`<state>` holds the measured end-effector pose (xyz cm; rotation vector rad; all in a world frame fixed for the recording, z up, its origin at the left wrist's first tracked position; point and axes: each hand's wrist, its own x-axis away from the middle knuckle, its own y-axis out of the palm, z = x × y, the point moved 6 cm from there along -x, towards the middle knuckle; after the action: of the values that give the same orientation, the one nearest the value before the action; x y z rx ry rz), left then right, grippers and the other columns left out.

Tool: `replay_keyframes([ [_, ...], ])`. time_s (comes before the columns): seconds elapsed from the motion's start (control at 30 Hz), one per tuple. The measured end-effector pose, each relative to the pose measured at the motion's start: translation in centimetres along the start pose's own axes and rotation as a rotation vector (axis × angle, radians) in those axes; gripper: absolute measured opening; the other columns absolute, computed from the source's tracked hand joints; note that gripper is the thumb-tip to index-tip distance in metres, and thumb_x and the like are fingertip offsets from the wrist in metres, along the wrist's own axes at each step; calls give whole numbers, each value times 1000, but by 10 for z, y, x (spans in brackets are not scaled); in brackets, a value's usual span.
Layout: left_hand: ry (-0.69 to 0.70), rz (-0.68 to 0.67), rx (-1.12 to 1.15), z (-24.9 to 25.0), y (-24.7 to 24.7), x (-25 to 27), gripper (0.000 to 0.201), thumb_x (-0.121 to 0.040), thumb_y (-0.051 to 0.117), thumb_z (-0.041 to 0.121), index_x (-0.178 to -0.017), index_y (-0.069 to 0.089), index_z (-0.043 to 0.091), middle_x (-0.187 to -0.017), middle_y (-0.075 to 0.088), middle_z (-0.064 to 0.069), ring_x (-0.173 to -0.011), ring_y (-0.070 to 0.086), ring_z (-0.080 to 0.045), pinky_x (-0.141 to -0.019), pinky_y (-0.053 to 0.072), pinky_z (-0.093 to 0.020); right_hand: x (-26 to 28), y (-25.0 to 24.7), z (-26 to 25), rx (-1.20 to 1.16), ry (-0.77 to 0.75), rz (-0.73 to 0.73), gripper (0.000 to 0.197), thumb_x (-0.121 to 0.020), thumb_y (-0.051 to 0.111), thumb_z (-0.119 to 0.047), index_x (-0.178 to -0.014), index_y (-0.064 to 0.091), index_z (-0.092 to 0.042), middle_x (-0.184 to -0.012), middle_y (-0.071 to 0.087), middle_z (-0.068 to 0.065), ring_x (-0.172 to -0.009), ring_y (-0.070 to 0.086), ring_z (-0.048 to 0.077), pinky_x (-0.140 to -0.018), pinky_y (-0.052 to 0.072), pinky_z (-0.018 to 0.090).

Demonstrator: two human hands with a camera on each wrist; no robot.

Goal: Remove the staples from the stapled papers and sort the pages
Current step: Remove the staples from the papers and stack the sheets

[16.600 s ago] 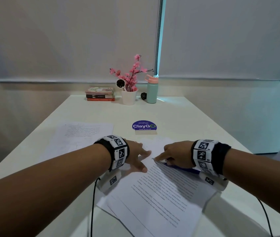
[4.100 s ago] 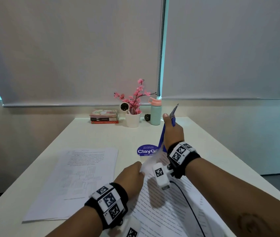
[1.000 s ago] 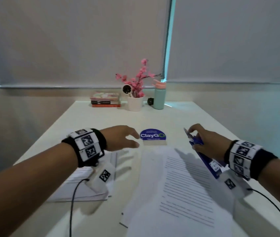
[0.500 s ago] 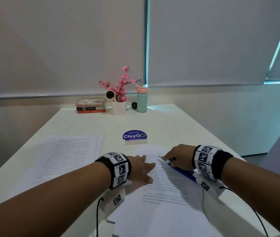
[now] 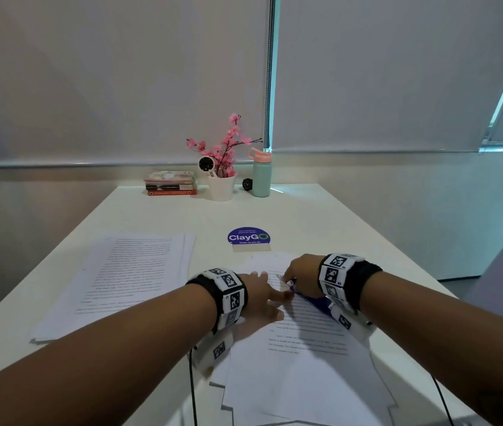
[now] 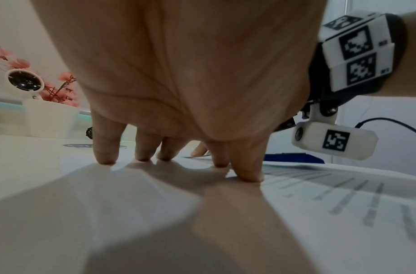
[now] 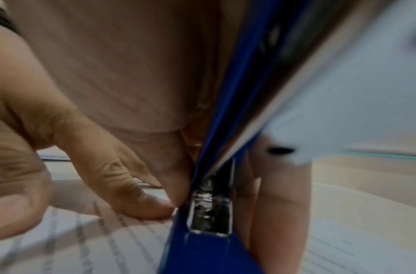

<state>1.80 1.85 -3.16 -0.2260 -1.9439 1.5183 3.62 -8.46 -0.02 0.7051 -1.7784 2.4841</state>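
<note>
Pages [image 5: 127, 278] already separated are lying in a loose pile at nine o'clock on the white table [image 5: 320, 216], printed side up, well apart from the hands. At twelve o'clock, along the far edge, a stack of books [image 5: 171, 182], a white pot of pink flowers [image 5: 222, 179] and a teal bottle [image 5: 261, 173] are standing in a row; nearer, a round blue ClayGo sticker [image 5: 248, 237] is sitting just beyond the papers.

At the centre, the left hand [image 5: 261, 298] is pressing down on the stapled papers [image 5: 299, 358], its fingers [image 6: 106, 148] spread and nearly straight, tips touching the sheet in the left wrist view. The papers are fanning out toward six o'clock, several sheets showing at the near edge.

Just to the right, at about one o'clock from the left hand, the right hand [image 5: 304, 276] is gripping a blue staple remover [image 5: 311, 299], fingers curled round it and thumb [image 7: 131, 200] lying against its side. The tool's metal tip is pointing at the top corner of the papers, close to the left fingertips; whether it is touching a staple I cannot tell. Both wrists are wearing black bands with white marker blocks [image 5: 336, 272].
</note>
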Motion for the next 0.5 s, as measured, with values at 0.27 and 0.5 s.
replay_keyframes([
  [0.27, 3, 67, -26, 11, -11, 14, 50, -98, 41, 48, -146, 33, 38, -151, 33, -15, -138, 35, -35, -110, 33, -45, -10, 10, -4, -90, 42, 94, 60, -97, 49, -22, -151, 24, -21, -135, 53, 12, -120, 54, 30, -90, 48, 38],
  [0.5, -18, 65, -8, 9, -7, 13, 54, -96, 42, 48, -148, 30, 38, -154, 31, -12, -139, 35, -31, -109, 33, -44, -15, 7, -14, 18, -13, 86, 45, -98, 50, -29, -140, 43, -14, -129, 54, 15, -117, 54, 30, -83, 42, 32],
])
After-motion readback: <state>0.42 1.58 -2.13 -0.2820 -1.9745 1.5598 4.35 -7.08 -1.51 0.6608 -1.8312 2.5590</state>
